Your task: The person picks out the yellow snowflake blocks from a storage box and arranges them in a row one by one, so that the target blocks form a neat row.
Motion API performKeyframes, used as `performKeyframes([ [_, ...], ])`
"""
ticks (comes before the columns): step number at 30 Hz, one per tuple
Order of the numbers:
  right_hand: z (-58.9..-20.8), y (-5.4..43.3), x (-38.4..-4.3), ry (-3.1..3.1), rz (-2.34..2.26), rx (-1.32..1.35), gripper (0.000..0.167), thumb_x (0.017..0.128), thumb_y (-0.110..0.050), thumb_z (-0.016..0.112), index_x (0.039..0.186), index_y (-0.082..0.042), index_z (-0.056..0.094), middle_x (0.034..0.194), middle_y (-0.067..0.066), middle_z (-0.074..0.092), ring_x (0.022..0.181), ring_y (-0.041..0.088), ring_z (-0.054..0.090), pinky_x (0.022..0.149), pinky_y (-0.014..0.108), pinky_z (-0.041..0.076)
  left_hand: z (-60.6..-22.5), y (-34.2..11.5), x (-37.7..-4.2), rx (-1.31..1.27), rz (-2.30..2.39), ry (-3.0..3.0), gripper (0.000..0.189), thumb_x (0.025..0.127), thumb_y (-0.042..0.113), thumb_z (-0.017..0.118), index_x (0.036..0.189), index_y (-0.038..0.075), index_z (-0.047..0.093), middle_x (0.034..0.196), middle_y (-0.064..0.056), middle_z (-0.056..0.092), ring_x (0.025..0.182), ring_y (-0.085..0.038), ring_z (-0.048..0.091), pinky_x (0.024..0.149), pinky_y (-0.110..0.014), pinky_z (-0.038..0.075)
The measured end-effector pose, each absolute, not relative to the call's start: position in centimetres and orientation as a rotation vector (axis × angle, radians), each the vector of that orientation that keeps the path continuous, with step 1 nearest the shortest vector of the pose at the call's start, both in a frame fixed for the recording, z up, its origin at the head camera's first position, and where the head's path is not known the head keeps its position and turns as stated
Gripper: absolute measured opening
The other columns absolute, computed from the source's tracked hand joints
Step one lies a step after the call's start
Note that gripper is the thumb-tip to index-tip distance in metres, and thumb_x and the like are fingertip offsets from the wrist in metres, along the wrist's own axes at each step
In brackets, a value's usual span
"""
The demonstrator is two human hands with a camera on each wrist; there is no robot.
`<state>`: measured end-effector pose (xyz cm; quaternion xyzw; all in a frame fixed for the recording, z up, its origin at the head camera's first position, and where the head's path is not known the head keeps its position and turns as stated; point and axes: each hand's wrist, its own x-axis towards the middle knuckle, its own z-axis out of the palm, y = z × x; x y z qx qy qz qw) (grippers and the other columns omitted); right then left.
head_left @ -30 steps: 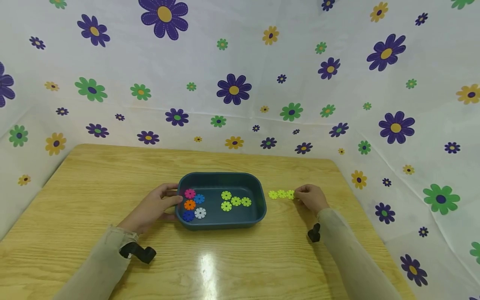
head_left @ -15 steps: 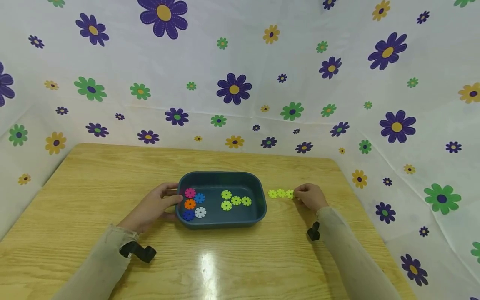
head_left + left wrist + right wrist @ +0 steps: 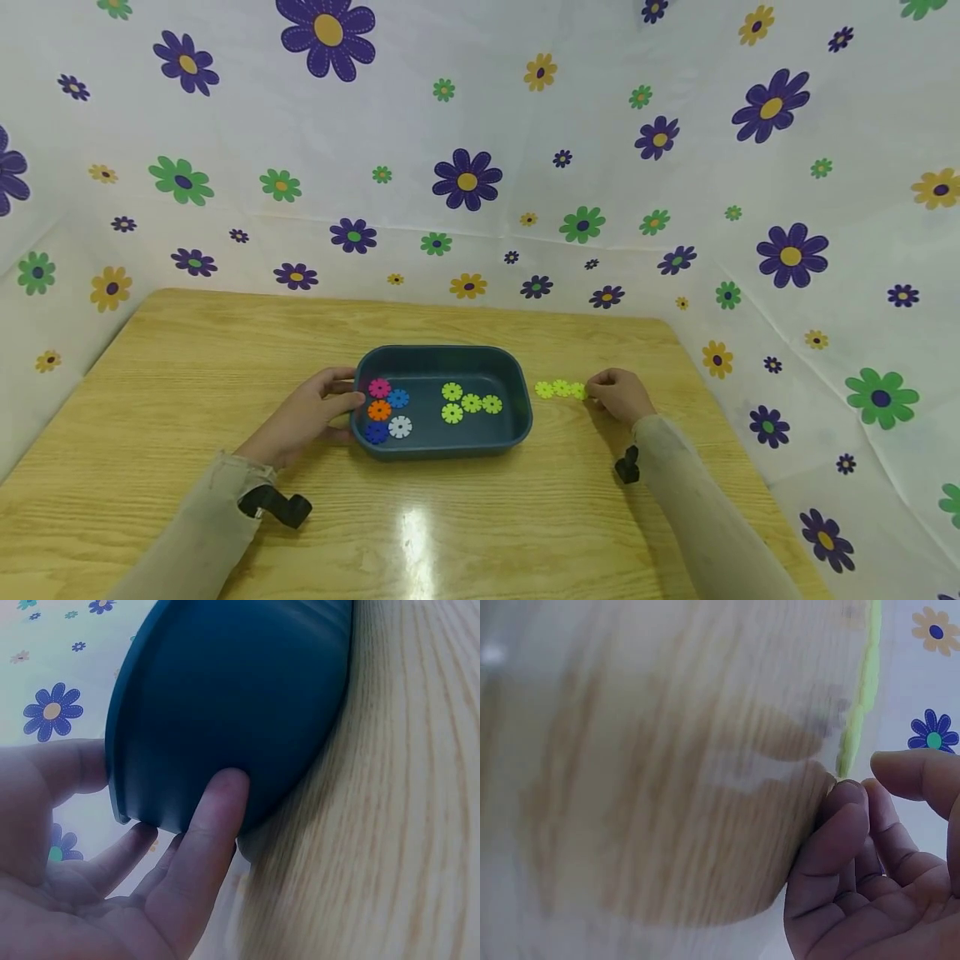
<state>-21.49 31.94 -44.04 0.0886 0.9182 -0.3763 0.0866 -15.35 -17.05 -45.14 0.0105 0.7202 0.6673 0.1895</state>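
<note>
A dark blue-green plastic basin (image 3: 442, 451) sits on the wooden table. My left hand (image 3: 318, 412) grips its left end, thumb over the rim and fingers against the outer wall (image 3: 225, 697). Beside the basin's right end lies a straight row of yellow-green notched plastic discs (image 3: 561, 388), three showing. Seen edge-on in the right wrist view, this strip (image 3: 868, 682) ends at my fingertips. My right hand (image 3: 621, 395) pinches the rightmost disc, partly covering it. Inside the basin, several yellow-green discs (image 3: 471, 403) lie in a branching group on the right.
The basin's left part holds a pink disc (image 3: 380, 388), an orange disc (image 3: 379, 410), a white disc (image 3: 401, 427) and two blue ones. Bare table (image 3: 480, 525) stretches in front. A flower-printed white cloth (image 3: 405, 125) stands behind the table and at both sides.
Both hands stay in the same places, at the basin and at the row's right end. The whole head view shifts slightly; the discs inside the basin keep their arrangement.
</note>
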Motion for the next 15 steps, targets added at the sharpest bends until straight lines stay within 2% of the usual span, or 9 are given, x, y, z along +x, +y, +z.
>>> performKeyframes([
  [8,-43.7,31.9,-21.0,2.749,-1.128,0.24,0.022,0.101,-0.021,0.063,0.112,-0.003,0.067,0.107,0.012,0.069,0.083,0.02,0.064,0.073,0.032,0.055,-45.1,-16.9,-15.3,0.032,1.874,2.025,0.067,0.104,0.025,0.064,0.159,0.005,0.031,0.152,-0.026,0.04,0.119,-0.036,0.06,0.087,-0.044,0.062],
  [15,-42.4,30.7,-20.4,2.789,-1.132,0.105,0.026,0.103,-0.023,0.062,0.114,0.0,0.066,0.107,0.016,0.068,0.085,0.024,0.066,0.072,0.031,0.058,-45.1,-16.9,-15.3,0.032,1.875,2.027,0.067,0.104,0.025,0.063,0.159,0.005,0.031,0.154,-0.026,0.039,0.12,-0.037,0.06,0.088,-0.044,0.062],
])
